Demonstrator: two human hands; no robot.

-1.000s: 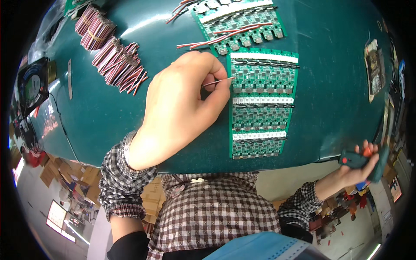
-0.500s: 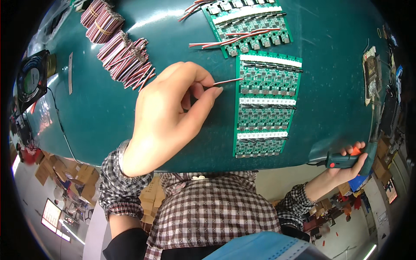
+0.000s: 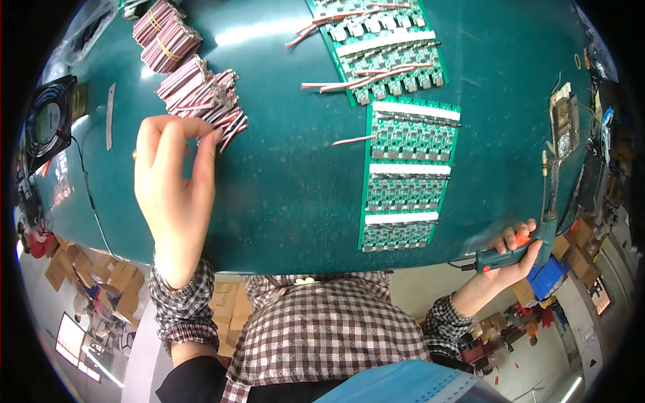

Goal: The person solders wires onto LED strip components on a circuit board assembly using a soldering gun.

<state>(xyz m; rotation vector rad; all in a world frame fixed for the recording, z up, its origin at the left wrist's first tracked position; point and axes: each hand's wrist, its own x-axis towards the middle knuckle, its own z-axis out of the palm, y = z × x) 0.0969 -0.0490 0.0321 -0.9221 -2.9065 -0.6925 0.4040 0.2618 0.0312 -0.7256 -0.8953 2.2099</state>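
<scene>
Several red-and-white wire leads (image 3: 201,101) lie heaped on the smooth teal table (image 3: 282,188), their far ends blurred into one mass. Fingertips of the left hand (image 3: 171,181) pinch into the heap's near edge; which lead they grip cannot be made out. Well apart, off the table's right rim, the right hand (image 3: 514,252) wraps a green-handled soldering iron (image 3: 537,228). Flat green circuit boards (image 3: 406,174) lie between.

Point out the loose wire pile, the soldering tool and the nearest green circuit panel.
loose wire pile (image 3: 209,101), head view, middle of the pile.
soldering tool (image 3: 517,245), head view, its green handle.
green circuit panel (image 3: 406,176), head view, panel's centre.
</scene>
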